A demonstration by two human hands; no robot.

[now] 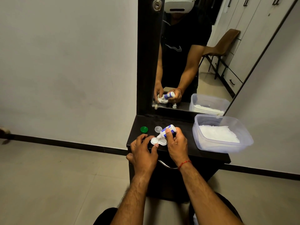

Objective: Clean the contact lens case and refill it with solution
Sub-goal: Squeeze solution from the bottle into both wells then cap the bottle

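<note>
A white contact lens case (158,141) with two open wells lies on the dark counter (178,127). My left hand (143,151) holds the case by its left edge, thumb and fingers around it. My right hand (176,144) grips a small white solution bottle (168,130) with a blue label, tipped down to the left so its nozzle points into the case. A green cap (144,129) and a clear cap (158,128) rest on the counter just behind the case.
A clear plastic tub (222,135) with white tissue stands at the counter's right. A mirror (186,54) rises behind the counter and reflects the person and a brown chair. A metal drawer handle (165,164) sits below the counter's front edge.
</note>
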